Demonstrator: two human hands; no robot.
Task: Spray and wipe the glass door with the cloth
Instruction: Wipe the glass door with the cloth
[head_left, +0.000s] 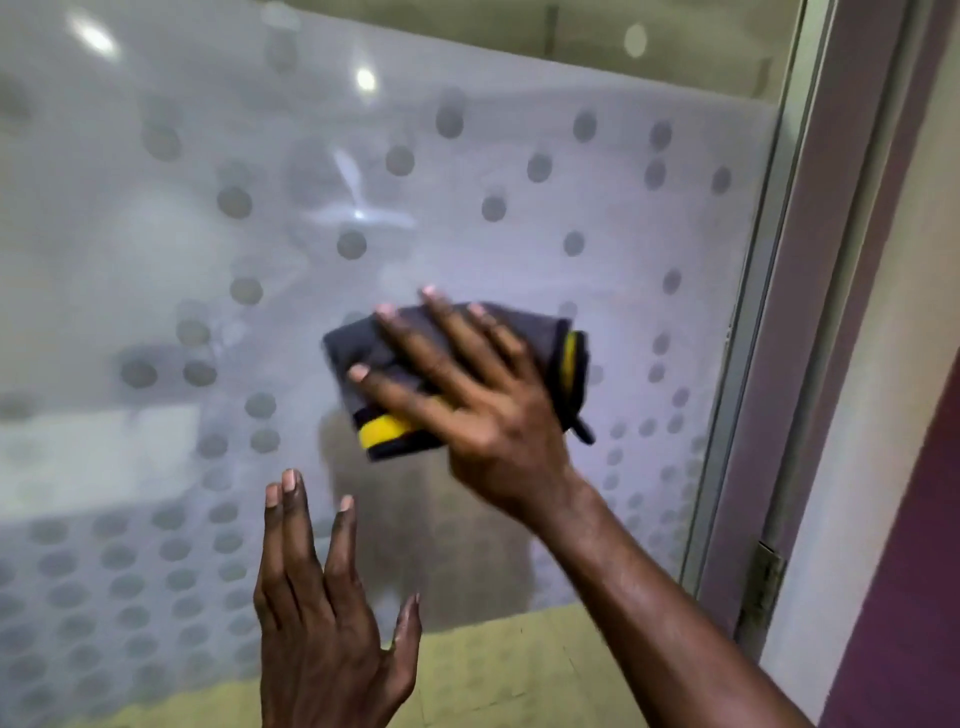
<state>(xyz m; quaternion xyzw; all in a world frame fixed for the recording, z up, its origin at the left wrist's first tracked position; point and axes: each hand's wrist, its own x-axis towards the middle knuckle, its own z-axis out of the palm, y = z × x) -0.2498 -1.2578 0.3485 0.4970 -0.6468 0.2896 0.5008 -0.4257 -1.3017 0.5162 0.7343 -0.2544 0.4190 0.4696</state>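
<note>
1. left hand (324, 613): nearest the camera, low in the view, raised with palm toward the glass, fingers straight and close together, thumb out to the side; it holds nothing. whether its fingertips touch the pane cannot be told.
2. right hand (467, 395): above and to the right of the left hand, forearm reaching up from the lower right corner. fingers spread flat, pressing the cloth against the pane.
3. cloth (363, 353): folded dark grey pad with yellow edging at its lower and right sides, lying under the right palm, near the middle of the glass; a small tab hangs at its lower right corner.
4. glass door (156, 260): frosted pane patterned with grey dots, sparse above and dense toward the lower left; ceiling lights and a fan show as reflections. clear strips lie along the top and bottom.
5. door frame (810, 312): pale upright at the right edge, with a metal hinge (761, 587) low on it.
6. wall (883, 519): beyond the frame, far right.
</note>
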